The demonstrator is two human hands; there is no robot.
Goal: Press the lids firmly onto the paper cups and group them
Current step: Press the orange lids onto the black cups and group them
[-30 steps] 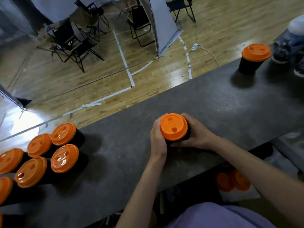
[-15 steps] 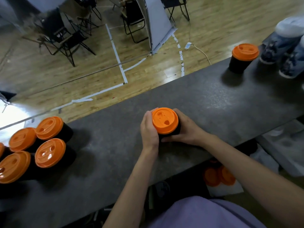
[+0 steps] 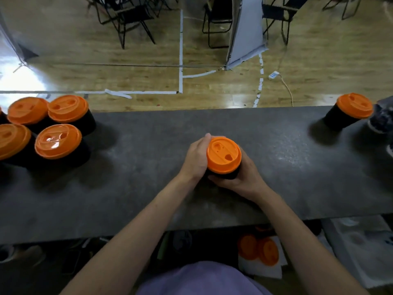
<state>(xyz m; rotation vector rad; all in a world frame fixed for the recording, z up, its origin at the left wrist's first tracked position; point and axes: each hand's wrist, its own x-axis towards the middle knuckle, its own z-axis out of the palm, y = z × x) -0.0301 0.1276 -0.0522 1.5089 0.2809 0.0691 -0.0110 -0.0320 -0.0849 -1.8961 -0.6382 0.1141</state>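
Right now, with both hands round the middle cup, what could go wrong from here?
1. The left hand and right hand grip the cup below its lid; squeezing might buckle the paper and unseat the lid.
2. The group on the left is packed tight; pushing this cup in could tip one.
3. The lone cup stands near the table far edge and could be nudged off.

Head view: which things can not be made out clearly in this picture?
- Head view: held cup, mostly hidden by its lid, the left hand and the right hand.
- Head view: lidded cup at the left edge, cut off by that edge.
- Head view: dark object at the right edge, blurred and cut off.
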